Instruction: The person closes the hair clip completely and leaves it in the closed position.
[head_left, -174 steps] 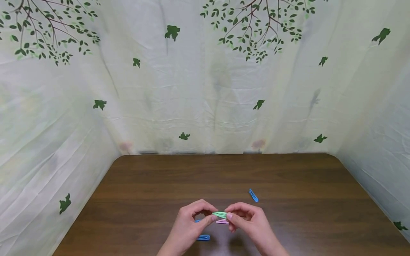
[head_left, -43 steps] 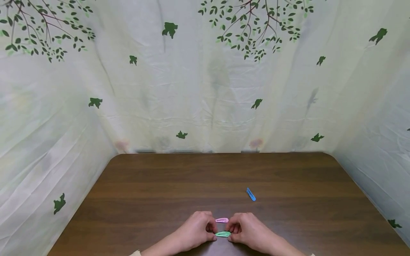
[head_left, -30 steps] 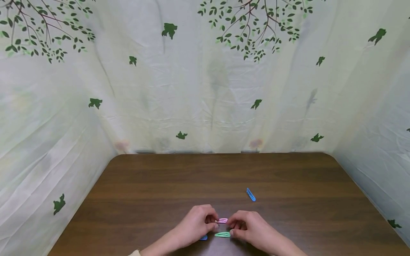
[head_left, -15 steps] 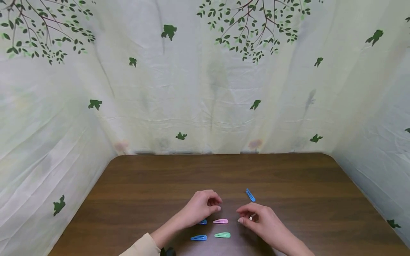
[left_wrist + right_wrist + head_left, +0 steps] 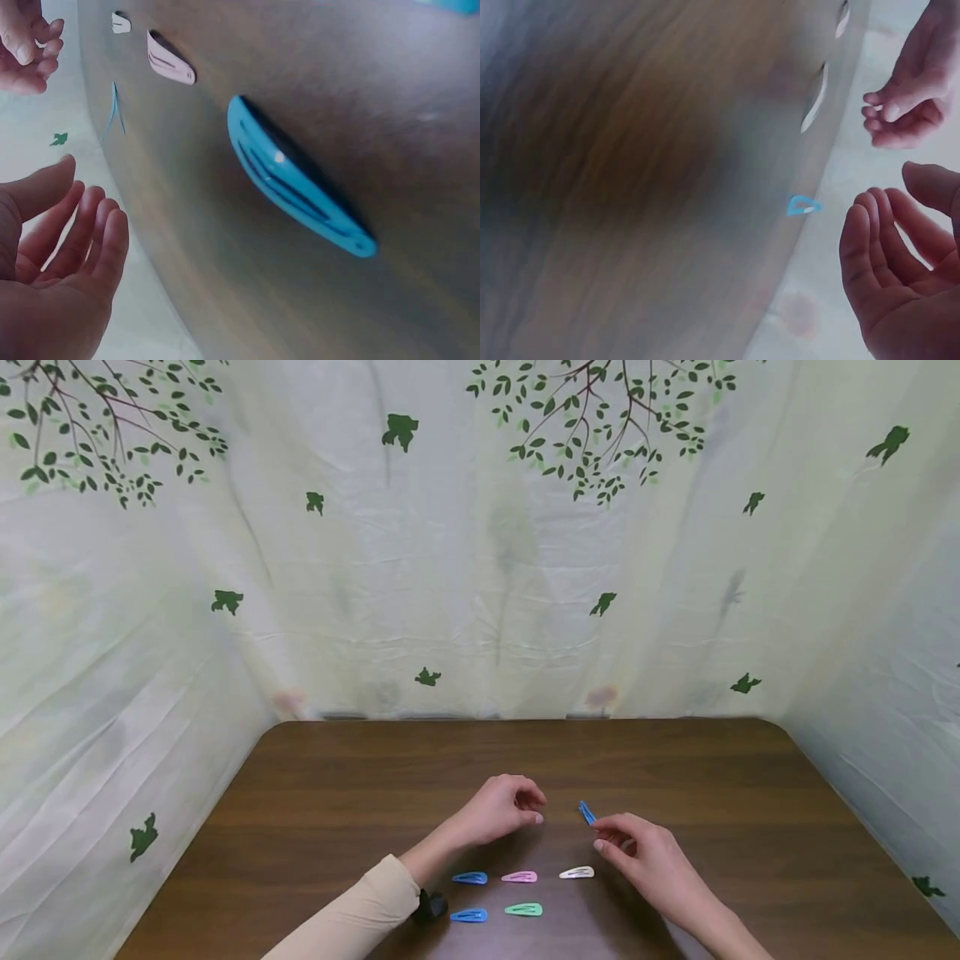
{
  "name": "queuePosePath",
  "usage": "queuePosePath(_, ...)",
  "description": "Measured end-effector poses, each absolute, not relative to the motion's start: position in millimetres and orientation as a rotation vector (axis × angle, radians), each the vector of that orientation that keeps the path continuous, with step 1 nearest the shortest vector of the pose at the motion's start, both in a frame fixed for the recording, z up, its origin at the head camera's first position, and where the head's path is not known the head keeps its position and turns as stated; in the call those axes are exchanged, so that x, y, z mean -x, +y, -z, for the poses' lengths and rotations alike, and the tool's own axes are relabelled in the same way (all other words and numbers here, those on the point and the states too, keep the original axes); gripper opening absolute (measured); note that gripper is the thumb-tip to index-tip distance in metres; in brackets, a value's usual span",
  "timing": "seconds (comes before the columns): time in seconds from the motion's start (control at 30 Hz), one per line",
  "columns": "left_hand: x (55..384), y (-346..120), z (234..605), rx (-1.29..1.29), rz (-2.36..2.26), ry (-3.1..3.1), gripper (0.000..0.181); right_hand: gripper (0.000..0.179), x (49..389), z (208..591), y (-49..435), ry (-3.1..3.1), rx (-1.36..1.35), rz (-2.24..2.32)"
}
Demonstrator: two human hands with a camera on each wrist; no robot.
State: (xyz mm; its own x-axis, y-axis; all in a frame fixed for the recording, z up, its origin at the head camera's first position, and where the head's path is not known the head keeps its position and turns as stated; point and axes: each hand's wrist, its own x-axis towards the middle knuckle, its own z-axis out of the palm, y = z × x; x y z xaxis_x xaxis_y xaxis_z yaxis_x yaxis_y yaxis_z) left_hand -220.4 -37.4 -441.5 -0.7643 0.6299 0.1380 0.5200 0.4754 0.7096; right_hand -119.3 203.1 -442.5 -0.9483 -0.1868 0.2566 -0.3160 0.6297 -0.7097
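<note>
In the head view a blue snap hair clip (image 5: 587, 812) lies slanted at the back of the group. My right hand (image 5: 647, 858) has its fingertips right at that clip's near end; the right wrist view shows the fingers loosely bent, nothing between them, with the blue clip (image 5: 804, 205) beyond. My left hand (image 5: 501, 810) hovers to the left of it, fingers loosely curved and holding nothing. Nearer me lie a blue clip (image 5: 470, 878), a pink clip (image 5: 519, 877) and a white clip (image 5: 577, 872) in a row. Below them are another blue clip (image 5: 469, 916) and a green clip (image 5: 523, 909).
The clips lie on a brown wooden table (image 5: 360, 777). A pale cloth (image 5: 480, 568) printed with leaves and branches hangs behind it and at both sides. A dark wrist device (image 5: 431, 906) sits under the left sleeve (image 5: 360, 906), close to the nearer blue clip.
Both hands let go of the green clip, which now lies flat in line with the nearer blue clip. They have moved away from me, toward the slanted blue clip, uncovering the white clip.
</note>
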Motion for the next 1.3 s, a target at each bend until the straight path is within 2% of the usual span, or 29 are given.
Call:
queuePosePath(0.4, 244, -18, 446, -1.01, -1.159, 2.435, 0.013, 0.017, 139, 451, 217, -2.82, -0.255, -1.106)
queuePosePath(0.7, 258, -1, 453, -1.019, -1.064, 2.371, 0.013, 0.019, 160, 457, 223, -2.893, -0.346, -1.217)
queuePosePath(0.97, 264, 10, 461, -0.98, -1.125, 2.357, 0.014, 0.019, 173, 464, 222, -2.902, -0.303, -1.235)
queuePosePath(1.3, 268, 10, 466, -0.923, -1.218, 2.262, 0.019, 0.011, 182, 466, 221, -2.897, -0.368, -1.147)
